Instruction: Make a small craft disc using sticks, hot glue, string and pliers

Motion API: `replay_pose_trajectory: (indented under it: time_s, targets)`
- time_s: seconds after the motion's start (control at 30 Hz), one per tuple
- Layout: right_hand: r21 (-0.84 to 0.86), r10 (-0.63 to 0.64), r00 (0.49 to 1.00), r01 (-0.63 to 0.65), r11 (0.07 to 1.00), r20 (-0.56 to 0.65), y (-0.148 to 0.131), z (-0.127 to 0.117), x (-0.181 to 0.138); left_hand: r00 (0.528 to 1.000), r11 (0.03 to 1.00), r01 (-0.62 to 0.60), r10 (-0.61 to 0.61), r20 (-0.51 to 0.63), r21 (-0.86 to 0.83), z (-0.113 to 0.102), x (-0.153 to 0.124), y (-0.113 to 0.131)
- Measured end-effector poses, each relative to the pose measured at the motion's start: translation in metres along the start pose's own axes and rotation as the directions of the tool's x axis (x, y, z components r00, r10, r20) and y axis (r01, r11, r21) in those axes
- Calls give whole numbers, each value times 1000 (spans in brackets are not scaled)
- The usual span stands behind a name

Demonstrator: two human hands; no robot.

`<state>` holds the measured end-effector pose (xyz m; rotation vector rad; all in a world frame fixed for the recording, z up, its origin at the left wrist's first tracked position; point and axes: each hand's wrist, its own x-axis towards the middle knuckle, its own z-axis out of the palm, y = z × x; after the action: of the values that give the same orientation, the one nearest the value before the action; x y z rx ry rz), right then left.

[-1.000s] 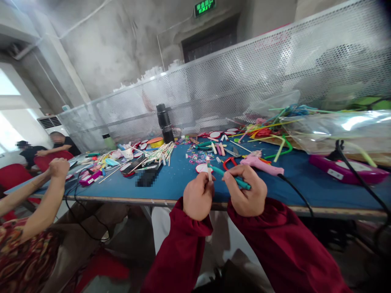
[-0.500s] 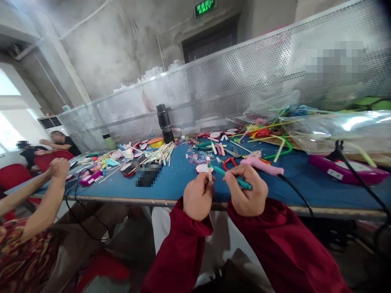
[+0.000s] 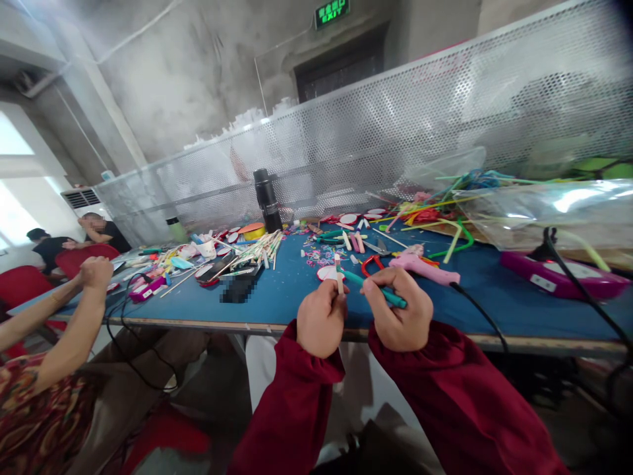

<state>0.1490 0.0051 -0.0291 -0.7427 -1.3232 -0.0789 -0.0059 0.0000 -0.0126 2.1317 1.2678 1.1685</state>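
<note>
My left hand [image 3: 320,320] is closed around a short flat pale stick [image 3: 339,269], which points up from between thumb and fingers. In my right hand [image 3: 404,315] is a teal marker pen [image 3: 394,298], held in a writing grip. Its tip points left and comes close to the stick; whether it touches, I cannot tell. A white disc [image 3: 324,273] with a red edge lies on the table just behind the stick. Past my right hand are red-handled scissors [image 3: 368,266] and a pink glue gun [image 3: 428,267] with a black cord.
Small coloured rubber bands [image 3: 321,254] lie scattered behind my hands. A bundle of sticks [image 3: 261,251] and a black phone [image 3: 241,285] are to the left. A purple box [image 3: 564,274] stands right. A black bottle [image 3: 267,201] is at the back. Another person's hands [image 3: 96,272] are raised at left.
My hands stay almost in place; the marker and right hand shift very slightly. In the far background, a person's arm has moved up towards the head.
</note>
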Motion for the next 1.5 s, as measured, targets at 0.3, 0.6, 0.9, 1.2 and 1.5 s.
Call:
replay_pose_trajectory:
  time_s: [0.3,0.6,0.9,1.2,1.5]
  targets:
    - [-10,12,1000,-12,1000,-11,-1,0,0,1000,1000,7,-6,6,-18,0,0,2]
    - [-7,9,1000,-9,1000,-17,-1,0,0,1000,1000,4,-4,7,-3,0,0,1]
    - [-8,-8,1000,8,1000,-10,1,0,0,1000,999,-6,6,0,-33,1,0,-1]
    - [-3,2,1000,-2,1000,-8,1,0,-1,1000,1000,-8,8,-7,-29,0,0,0]
    - [38,4,1000,-3,999,-27,4,1,-3,1000,1000,-9,9,-2,-28,0,0,0]
